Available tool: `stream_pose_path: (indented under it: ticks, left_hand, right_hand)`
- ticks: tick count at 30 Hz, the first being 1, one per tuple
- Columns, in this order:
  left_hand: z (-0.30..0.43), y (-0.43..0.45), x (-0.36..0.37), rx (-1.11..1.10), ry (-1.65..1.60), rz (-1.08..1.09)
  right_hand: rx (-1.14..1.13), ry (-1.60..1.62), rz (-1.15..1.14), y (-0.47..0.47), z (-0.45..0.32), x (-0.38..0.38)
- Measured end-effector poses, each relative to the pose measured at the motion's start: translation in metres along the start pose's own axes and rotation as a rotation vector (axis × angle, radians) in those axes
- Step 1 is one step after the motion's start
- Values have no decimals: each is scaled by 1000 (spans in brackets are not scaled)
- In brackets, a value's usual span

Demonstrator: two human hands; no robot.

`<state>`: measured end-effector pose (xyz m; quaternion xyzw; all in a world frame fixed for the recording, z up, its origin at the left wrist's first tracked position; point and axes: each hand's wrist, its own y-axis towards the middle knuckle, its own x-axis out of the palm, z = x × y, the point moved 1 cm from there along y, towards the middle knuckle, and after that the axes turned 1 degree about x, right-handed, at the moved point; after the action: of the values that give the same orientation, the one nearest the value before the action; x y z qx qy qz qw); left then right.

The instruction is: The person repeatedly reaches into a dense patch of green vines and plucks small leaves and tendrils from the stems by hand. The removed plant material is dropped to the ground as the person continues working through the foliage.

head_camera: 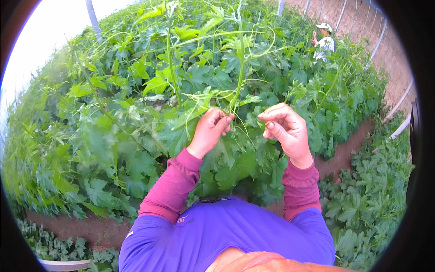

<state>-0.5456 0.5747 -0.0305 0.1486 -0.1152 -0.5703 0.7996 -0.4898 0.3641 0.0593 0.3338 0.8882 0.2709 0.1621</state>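
Climbing vines with lobed leaves stand in front of me. My left hand (213,127) pinches a thin part of a vine, a tendril or shoot, at the foot of an upright green stem (241,64). Curly tendrils (222,95) spread just above those fingertips. My right hand (285,129) is raised to the right of that stem, apart from it, its thumb and index finger bent close together; whether something small is between them I cannot tell. A second upright stem (171,63) rises to the left of the first.
Dense leafy plants (102,136) surround the hands. A co-worker (324,42) in a white cap stands among plants at the upper right. Slanting poles (377,44) line an earthen wall (360,23). Bare soil (350,146) shows between rows. A curved pale rim (64,265) lies at the lower left.
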Motion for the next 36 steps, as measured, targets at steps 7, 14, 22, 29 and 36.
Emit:
stream_pose_path:
  ticks: [7,14,22,29,36]
  left_hand:
    - [7,-6,5,-49,27,129]
    - [3,0,9,-18,73,72]
    - [90,12,34,279,439,174]
    - [108,74,66,395,407,277]
    - [104,69,76,433,382,324]
  right_hand:
    - [-815,-705,112,71,-46,14]
    - [-791,-916,13,110,-44,-12]
    - [-750,-957,-31,111,-36,-32]
    - [-862,-1148,-2,108,-44,-45]
    - [-811,-1210,66,100,-46,-53]
